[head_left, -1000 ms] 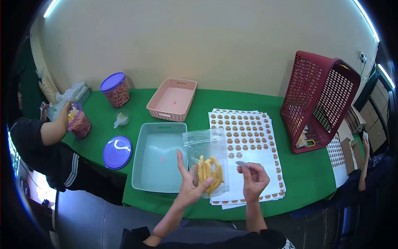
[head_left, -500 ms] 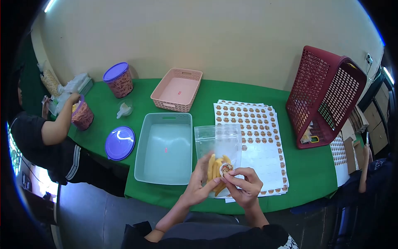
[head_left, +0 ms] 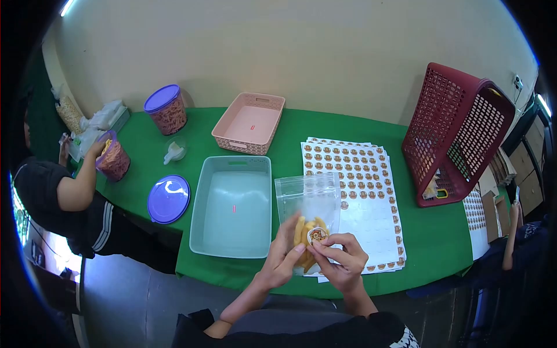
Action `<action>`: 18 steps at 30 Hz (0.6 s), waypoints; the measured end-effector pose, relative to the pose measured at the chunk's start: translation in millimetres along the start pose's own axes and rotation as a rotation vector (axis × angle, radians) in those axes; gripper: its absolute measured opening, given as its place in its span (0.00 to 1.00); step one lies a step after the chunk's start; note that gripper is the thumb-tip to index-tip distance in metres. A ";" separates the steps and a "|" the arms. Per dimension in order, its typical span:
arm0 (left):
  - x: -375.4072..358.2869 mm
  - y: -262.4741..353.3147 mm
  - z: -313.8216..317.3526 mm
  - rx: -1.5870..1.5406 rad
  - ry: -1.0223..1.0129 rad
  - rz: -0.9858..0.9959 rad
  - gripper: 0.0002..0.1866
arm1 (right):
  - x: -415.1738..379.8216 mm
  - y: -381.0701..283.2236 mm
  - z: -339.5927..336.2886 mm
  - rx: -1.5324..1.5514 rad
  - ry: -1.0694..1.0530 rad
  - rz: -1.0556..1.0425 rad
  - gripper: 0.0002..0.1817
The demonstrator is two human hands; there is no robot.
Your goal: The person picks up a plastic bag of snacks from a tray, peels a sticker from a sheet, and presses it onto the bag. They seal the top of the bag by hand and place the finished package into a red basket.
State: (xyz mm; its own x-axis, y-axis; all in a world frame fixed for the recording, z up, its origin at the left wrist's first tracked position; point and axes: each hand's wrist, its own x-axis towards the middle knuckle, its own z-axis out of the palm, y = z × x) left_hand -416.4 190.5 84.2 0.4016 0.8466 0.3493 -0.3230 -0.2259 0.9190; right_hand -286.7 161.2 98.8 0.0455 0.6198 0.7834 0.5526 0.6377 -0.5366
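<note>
My left hand (head_left: 281, 262) grips the lower left side of a clear zip bag (head_left: 292, 196) with yellow snack sticks (head_left: 299, 231) inside. A round brown-and-white sticker (head_left: 317, 235) lies against the bag's front, pinched at its lower edge between the thumb and fingers of my right hand (head_left: 342, 258). Behind the bag, on the table, are sheets of round stickers (head_left: 371, 229), with part of the top sheet bare of them. Left of the bag stands a pale green tray (head_left: 232, 246) with nothing in it.
A pink basket (head_left: 249, 119) and a purple-lidded jar (head_left: 165, 110) stand at the back. A purple lid (head_left: 168, 199) lies left of the green tray. A maroon crate (head_left: 435, 110) is on its side at right. At left a person (head_left: 75, 191) reaches into another jar (head_left: 116, 162).
The sticker has turned a little and sits flatter against the bag. At left, the other person's hand has dipped lower into the jar.
</note>
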 end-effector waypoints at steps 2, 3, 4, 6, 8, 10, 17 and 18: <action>-0.6 -1.1 -0.7 0.004 0.001 0.009 0.28 | -0.4 -1.4 0.0 -0.004 0.006 0.003 0.13; -1.3 -2.4 -1.4 0.024 0.007 0.000 0.27 | -0.9 -2.4 -0.2 0.002 0.022 0.000 0.13; -1.9 -3.4 -1.9 0.044 0.013 -0.009 0.27 | -1.5 -3.3 -0.4 0.008 0.037 -0.004 0.13; -3.2 -4.6 -2.1 0.045 0.020 -0.017 0.27 | -3.4 -5.3 -0.2 -0.004 0.054 0.000 0.12; -4.0 -4.8 -1.8 0.046 0.027 -0.027 0.27 | -4.6 -7.2 -1.3 -0.016 0.071 0.006 0.12; -5.1 -4.8 -1.2 0.047 0.061 -0.040 0.26 | -5.7 -9.3 -4.1 -0.028 0.114 0.006 0.12; -8.3 -0.9 1.1 0.109 0.035 -0.032 0.26 | -10.7 -9.8 -5.3 -0.019 0.076 0.039 0.11; -8.8 -1.8 1.9 0.097 0.028 -0.036 0.26 | -11.1 -10.0 -5.3 -0.023 0.070 0.044 0.11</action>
State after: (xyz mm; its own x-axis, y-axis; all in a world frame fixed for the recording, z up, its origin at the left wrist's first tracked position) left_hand -417.8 182.6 79.8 0.3870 0.8678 0.3117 -0.2237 -0.2396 0.9447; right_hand -288.3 145.5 97.1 0.1277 0.6127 0.7799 0.5680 0.5994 -0.5639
